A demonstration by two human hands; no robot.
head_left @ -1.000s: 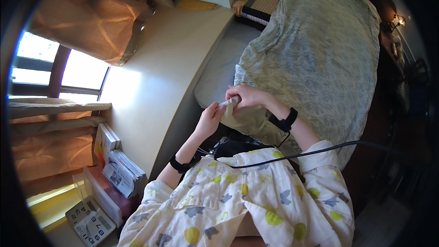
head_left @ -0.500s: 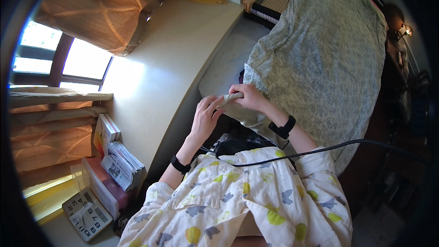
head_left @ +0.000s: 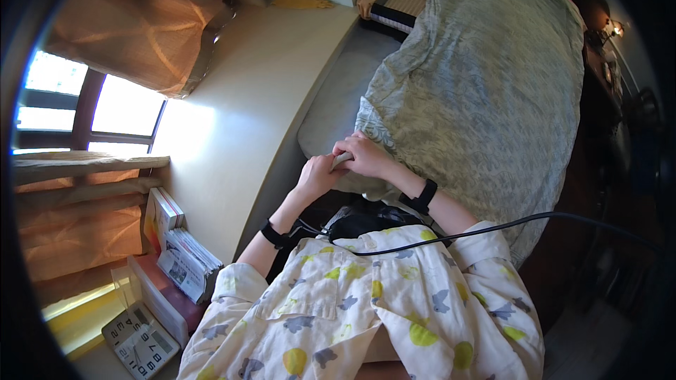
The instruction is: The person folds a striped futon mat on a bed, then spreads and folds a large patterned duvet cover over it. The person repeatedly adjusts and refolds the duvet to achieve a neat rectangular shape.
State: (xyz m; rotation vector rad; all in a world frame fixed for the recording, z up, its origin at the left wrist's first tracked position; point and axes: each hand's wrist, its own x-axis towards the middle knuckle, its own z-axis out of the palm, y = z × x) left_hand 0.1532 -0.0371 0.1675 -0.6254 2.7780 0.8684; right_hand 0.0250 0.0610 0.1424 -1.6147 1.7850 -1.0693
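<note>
A pale green patterned bed sheet [head_left: 486, 91] is spread over the mattress [head_left: 331, 95], whose bare near-left corner shows. At that corner both my hands grip the sheet's bunched edge. My left hand [head_left: 318, 174] is closed on the edge, its fingertips curled round it. Just to its right and slightly farther off, my right hand [head_left: 362, 155] pinches the same roll of cloth. A short pale piece of it shows between the two hands. The rest of the edge hangs below my right hand toward my body.
Left of the bed runs a wide cream window ledge [head_left: 239, 91]. On it stand stacked papers [head_left: 189, 264], a reddish box [head_left: 165, 278] and a clock [head_left: 141, 341]. Orange curtains [head_left: 141, 28] hang by the window. A black cable [head_left: 493, 225] crosses before me. A folded woven mat [head_left: 401, 0] lies at the far end.
My left hand has closed on the sheet's edge, where its fingers were looser before. Both hands are nearer together, and less cloth shows between them. The view has shifted slightly.
</note>
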